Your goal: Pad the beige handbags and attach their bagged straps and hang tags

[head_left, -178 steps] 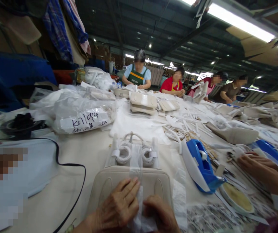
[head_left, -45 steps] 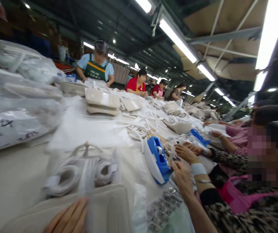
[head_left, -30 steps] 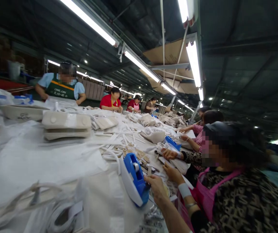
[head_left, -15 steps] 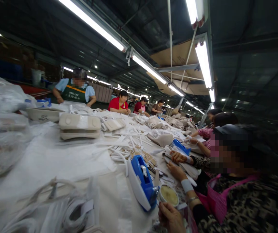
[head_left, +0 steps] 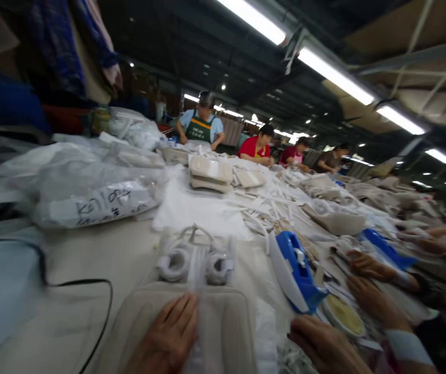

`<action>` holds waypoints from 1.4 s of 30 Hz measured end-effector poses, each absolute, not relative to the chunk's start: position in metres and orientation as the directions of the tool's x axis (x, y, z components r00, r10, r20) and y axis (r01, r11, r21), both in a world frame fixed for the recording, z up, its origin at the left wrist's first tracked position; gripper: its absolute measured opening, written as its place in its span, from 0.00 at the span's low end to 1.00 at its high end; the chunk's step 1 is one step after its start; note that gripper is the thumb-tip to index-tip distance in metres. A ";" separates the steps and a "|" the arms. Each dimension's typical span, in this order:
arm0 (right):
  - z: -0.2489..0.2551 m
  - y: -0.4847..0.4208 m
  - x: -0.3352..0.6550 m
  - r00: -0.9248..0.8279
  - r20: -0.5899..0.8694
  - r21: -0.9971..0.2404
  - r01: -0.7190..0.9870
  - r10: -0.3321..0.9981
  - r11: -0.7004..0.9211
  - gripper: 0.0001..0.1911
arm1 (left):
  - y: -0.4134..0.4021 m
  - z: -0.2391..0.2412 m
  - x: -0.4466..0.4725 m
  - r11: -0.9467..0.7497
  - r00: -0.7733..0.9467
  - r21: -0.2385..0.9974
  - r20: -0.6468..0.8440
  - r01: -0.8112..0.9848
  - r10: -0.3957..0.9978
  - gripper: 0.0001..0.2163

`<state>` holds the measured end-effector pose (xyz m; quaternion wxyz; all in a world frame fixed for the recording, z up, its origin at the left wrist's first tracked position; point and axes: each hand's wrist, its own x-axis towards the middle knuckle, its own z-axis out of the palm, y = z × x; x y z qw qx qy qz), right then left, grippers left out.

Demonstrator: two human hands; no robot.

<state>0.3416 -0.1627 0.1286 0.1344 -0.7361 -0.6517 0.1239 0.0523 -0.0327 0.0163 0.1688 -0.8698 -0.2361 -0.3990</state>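
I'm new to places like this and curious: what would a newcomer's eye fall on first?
Probably the nearer blue tape dispenser, bright against the pale table, right of centre. Next comes the beige bag in the near middle, with the left hand lying on it and two pale coils just beyond. At the picture's left, black handwriting marks a big plastic package.
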 end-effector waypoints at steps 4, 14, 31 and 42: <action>0.191 -0.112 0.269 -0.378 -0.230 -0.324 0.899 0.897 0.296 0.11 | -0.038 0.039 0.048 -0.826 0.721 -0.132 0.575 0.548 0.386 0.18; 0.163 0.016 0.204 -0.633 -0.316 0.127 0.710 0.707 0.692 0.07 | -0.033 0.014 0.056 -0.804 0.664 -0.168 0.670 0.571 0.332 0.15; 0.142 0.040 0.225 -0.320 -0.045 0.110 0.940 0.946 0.324 0.05 | -0.036 0.018 0.058 -0.814 0.580 -0.043 0.723 0.579 0.374 0.11; 0.057 -0.104 0.240 -0.511 0.445 -0.041 0.809 0.736 0.586 0.08 | -0.025 0.011 0.044 -0.840 0.618 -0.158 0.748 0.520 0.242 0.17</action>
